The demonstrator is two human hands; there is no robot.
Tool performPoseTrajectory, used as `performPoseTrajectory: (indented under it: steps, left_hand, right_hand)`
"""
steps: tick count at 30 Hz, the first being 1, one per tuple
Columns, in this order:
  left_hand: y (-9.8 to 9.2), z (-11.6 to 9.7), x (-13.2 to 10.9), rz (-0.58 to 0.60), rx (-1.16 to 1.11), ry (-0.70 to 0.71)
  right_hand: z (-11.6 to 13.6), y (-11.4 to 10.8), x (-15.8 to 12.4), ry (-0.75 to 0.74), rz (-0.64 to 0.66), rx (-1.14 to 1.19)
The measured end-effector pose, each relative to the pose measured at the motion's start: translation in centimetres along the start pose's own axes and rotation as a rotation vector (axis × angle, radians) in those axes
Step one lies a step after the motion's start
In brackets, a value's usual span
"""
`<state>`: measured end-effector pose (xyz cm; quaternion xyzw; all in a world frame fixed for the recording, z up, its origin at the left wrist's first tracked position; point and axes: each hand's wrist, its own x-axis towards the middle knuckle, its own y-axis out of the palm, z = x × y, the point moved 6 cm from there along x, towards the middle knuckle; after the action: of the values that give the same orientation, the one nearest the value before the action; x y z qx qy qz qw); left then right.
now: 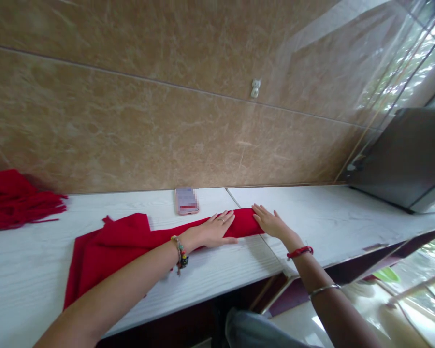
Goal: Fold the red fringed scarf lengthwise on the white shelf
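Note:
A red cloth [119, 241] lies on the white counter, spread wide at the left and narrowing to a folded strip toward the right. My left hand [215, 231] rests flat on the strip, fingers spread, with a ring and a beaded bracelet showing. At the strip's right end, my right hand [270, 221] touches the edge of the cloth with its fingertips, fingers stretched out. It wears a red bracelet, with a metal bangle farther up the arm. Neither hand is gripping the cloth.
A phone [187, 201] lies behind the cloth, near the tiled wall [148, 121]. Another red cloth with fringe [14, 200] is at the far left of the white counter [311, 208]. A dark grey appliance [402, 154] stands at the right end.

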<state>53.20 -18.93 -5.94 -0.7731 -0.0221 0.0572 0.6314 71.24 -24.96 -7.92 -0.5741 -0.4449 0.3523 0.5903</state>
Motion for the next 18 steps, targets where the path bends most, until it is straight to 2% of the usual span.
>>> performPoseTrajectory:
  steps: [4,6,8,10,14,16,18]
  left_hand:
    - [-2.3,3.0,-7.9,0.039,0.024,-0.171]
    - [-3.4,5.7,-12.0,0.038,0.017,-0.312]
    - [-4.4,8.9,-16.1,0.006,0.007,-0.472]
    - [-5.1,11.8,-19.9,-0.021,-0.012,-0.584]
    - [-5.3,15.2,-25.6,-0.062,-0.098,-0.582]
    - [-4.8,16.1,-27.7,-0.063,-0.146,-0.576]
    - [-4.2,16.6,-29.3,-0.085,-0.222,-0.577]
  right_hand:
    - [1.1,-2.7,0.0,0.017,-0.112,-0.048]
    - [3.3,-4.8,0.1,-0.022,-0.210,-0.042]
    - [7.2,-6.6,0.2,-0.138,-0.270,0.016]
    - [12.4,-7.4,0.0,-0.316,-0.263,0.121]
    - [22.9,-6.8,-1.5,-0.693,-0.165,0.312]
    - [26.4,-6.1,-2.3,-0.797,-0.123,0.351]
    - [28.4,-5.4,-2.6,-0.834,-0.083,0.372]
